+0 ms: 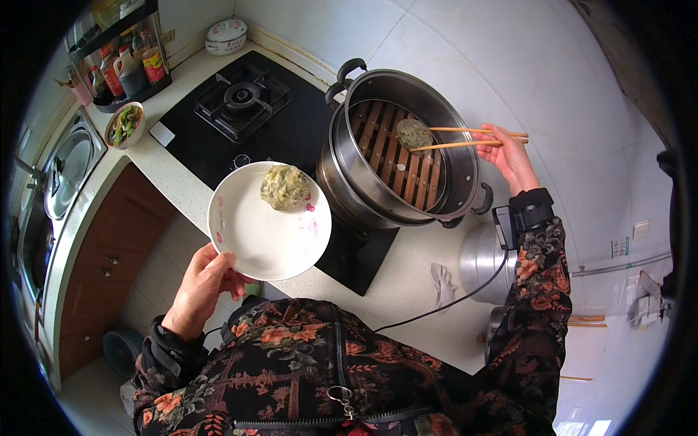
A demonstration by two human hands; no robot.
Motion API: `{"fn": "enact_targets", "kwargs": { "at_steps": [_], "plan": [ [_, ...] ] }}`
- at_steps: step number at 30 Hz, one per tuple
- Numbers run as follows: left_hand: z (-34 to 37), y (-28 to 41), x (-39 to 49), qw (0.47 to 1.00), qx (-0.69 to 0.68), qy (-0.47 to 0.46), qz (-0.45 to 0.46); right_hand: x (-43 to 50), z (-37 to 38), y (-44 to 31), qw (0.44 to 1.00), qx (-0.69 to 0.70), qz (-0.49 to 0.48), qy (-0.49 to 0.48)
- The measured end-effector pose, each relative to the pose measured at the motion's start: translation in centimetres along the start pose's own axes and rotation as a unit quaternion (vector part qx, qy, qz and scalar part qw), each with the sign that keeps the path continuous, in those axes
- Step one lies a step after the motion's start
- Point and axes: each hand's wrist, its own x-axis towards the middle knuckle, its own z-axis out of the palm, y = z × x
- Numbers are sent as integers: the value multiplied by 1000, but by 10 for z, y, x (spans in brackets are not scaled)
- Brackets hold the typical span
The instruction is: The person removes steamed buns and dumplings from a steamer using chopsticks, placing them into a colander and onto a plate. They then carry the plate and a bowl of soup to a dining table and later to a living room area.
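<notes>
My left hand (210,280) grips the rim of a white plate (251,234) with pink markings. One green-flecked dough bun (284,188) lies at the plate's far side. With a pair of wooden chopsticks (463,145), my right hand (507,152) reaches over the wall of a metal steamer pot (360,163). The chopstick tips lie at both sides of a second, darker green bun (413,135), which is inside the pot over the brown slatted steamer rack (381,147). Whether the bun is lifted off the slats I cannot tell. A small pale scrap (401,167) sits on the rack.
The pot stands on a black gas hob (185,147), whose other burner (242,96) is bare. Farther left are a bowl of green vegetables (125,126), a rack of bottles (131,65) and a sink (41,250). A cloth (443,284) and an aluminium pot (485,261) stand right.
</notes>
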Motion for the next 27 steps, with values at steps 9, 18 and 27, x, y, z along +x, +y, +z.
{"fn": "enact_targets", "kwargs": {
  "at_steps": [9,18,27],
  "plan": [
    [-1,-4,-2,1000,-6,-11,3,2,13,-2,1000,3,-16,-18],
    [-1,-6,-4,1000,-8,-6,10,10,1,8,999,21,1,45],
    [1,1,-3,1000,-9,-7,-2,3,8,5,1000,27,-2,6]
  ]
}}
